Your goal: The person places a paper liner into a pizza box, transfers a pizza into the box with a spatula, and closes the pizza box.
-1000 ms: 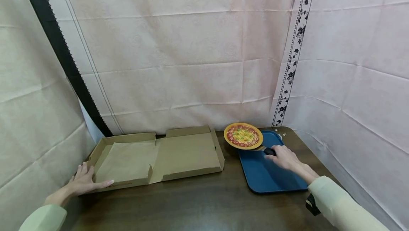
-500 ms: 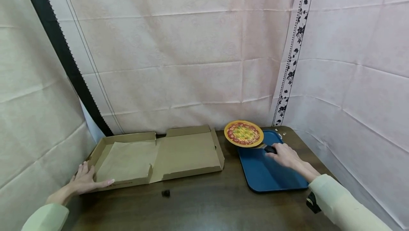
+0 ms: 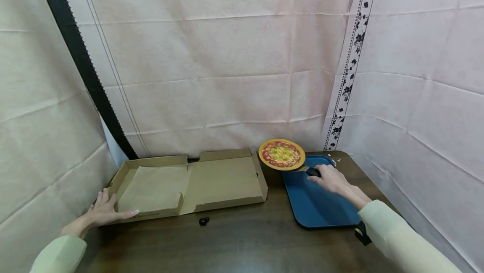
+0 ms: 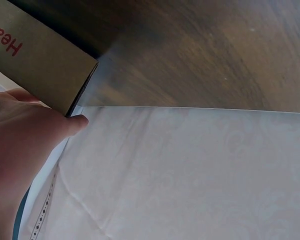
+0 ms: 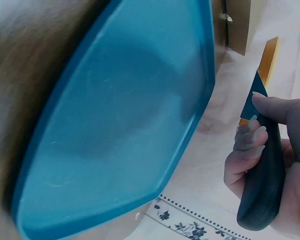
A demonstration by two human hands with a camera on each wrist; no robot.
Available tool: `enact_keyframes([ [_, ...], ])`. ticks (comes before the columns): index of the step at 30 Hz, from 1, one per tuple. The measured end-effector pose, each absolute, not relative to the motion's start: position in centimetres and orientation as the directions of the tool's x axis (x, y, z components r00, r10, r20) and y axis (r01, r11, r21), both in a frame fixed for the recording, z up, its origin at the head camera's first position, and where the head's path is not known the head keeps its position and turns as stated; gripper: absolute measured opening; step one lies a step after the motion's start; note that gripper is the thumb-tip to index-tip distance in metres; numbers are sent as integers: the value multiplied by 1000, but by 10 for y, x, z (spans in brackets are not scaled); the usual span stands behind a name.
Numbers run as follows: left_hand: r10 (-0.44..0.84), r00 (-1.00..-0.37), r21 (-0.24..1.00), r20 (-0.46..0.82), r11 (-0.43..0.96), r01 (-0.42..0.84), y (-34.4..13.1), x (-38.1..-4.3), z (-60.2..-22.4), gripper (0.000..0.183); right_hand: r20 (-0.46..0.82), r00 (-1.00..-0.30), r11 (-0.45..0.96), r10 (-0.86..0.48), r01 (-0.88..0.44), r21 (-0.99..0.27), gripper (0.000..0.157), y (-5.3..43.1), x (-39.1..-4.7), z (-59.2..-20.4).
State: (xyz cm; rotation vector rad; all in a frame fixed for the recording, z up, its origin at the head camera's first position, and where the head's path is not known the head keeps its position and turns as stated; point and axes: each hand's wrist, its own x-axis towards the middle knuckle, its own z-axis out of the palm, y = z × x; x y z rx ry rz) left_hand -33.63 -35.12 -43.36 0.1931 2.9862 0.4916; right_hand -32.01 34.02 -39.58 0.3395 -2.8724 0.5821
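My right hand (image 3: 332,179) grips the black handle (image 5: 264,180) of a pizza server, fingers and thumb wrapped round it. On the server's blade a round pizza (image 3: 281,154) with a yellow rim is held up above the far left part of the blue tray (image 3: 321,206); most of the blade is hidden beneath it. In the right wrist view the pizza shows only as an orange edge (image 5: 268,60). At the left, my left hand (image 3: 103,212) rests against the near left corner of an opened cardboard pizza box (image 3: 160,213), fingers spread and thumb along its front wall.
A sheet of paper (image 3: 153,189) lines the box's left half. Its lid (image 3: 224,180) lies folded open to the right, towards the tray. A small black thing (image 3: 203,221) lies on the brown table (image 3: 242,243) in front of the box. Cloth hangings (image 3: 234,63) stand behind and at both sides.
The pizza on its server has risen and shifted slightly left, with my right hand following. My left hand keeps its place at the box. A small black thing now shows on the table.
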Motion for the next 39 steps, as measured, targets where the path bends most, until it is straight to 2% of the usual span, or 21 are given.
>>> enact_keyframes([
  [12,143,-982,352,-120,932,93,-353,-338,-431,120,203,-954,881,-220,-283,-378,23,320,-330,-385],
  [39,137,-987,353,-87,930,98,-352,-338,-432,119,169,-952,873,-257,-303,-382,25,278,-346,-378],
])
